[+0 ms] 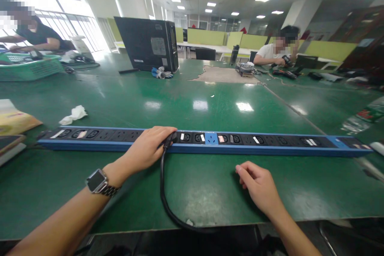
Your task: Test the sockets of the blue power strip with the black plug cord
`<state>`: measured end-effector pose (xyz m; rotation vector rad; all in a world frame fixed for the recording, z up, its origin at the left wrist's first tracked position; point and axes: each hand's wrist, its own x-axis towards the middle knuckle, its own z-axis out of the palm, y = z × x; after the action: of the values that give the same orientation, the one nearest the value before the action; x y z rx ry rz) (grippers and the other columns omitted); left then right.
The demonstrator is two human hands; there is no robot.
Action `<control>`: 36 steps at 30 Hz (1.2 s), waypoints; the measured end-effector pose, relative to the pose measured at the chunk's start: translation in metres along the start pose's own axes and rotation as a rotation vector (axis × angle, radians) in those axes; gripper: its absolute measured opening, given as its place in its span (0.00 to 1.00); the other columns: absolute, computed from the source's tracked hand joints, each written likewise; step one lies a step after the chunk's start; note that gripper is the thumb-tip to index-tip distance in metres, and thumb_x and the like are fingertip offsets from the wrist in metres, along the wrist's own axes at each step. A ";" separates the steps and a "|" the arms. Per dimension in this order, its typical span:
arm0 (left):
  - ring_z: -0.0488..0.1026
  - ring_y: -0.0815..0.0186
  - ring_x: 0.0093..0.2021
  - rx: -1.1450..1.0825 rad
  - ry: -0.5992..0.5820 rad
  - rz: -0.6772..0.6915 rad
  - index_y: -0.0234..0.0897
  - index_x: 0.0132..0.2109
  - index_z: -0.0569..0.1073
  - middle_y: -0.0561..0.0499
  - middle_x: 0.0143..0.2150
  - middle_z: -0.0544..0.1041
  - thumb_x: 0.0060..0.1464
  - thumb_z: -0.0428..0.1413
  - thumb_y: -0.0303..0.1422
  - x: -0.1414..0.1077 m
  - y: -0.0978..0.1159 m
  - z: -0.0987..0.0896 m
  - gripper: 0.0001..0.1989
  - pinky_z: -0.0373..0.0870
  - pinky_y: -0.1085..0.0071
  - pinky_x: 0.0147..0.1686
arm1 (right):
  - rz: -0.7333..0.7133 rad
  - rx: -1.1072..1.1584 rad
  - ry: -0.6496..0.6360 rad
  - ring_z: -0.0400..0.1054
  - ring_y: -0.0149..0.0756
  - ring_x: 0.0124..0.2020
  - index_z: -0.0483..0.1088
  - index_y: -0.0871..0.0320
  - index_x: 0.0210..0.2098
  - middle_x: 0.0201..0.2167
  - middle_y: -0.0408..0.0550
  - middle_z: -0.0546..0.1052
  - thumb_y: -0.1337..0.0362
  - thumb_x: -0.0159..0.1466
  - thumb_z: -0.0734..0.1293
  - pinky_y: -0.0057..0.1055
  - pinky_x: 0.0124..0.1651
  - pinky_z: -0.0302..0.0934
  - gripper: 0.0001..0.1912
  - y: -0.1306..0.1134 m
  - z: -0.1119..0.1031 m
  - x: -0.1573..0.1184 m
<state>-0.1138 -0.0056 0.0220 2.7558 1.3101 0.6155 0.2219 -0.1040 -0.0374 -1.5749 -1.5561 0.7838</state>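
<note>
A long blue power strip (192, 149) with a row of black sockets lies across the green table in front of me. My left hand (149, 143), wearing a watch, rests on the strip left of its middle. Its fingers are closed around the black plug (169, 139) at a socket; how deep the plug sits is hidden. From the plug a thick black power cable (163, 192) curves down over the table's front edge. Below the strip, to the right, my right hand (255, 182) hovers apart from it with fingers curled and nothing visible in them.
A black computer case (147, 44) stands at the back, with gloves (162, 73) beside it. Crumpled tissue (73, 115) lies behind the strip's left end. A green basket (33, 68) is far left, a plastic bottle (364, 115) at right. Two people sit across the table (192, 104).
</note>
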 end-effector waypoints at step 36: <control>0.69 0.55 0.59 -0.140 0.085 0.040 0.45 0.61 0.66 0.48 0.57 0.75 0.57 0.53 0.29 0.060 0.078 0.058 0.25 0.62 0.51 0.58 | 0.435 0.587 -0.250 0.63 0.26 0.11 0.69 0.60 0.29 0.14 0.40 0.71 0.44 0.61 0.65 0.20 0.14 0.52 0.23 -0.077 0.039 0.056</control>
<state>-0.0017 -0.0028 0.0040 2.6764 1.1795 0.8032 0.1522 -0.0475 0.0140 -1.4066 -0.9993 1.5658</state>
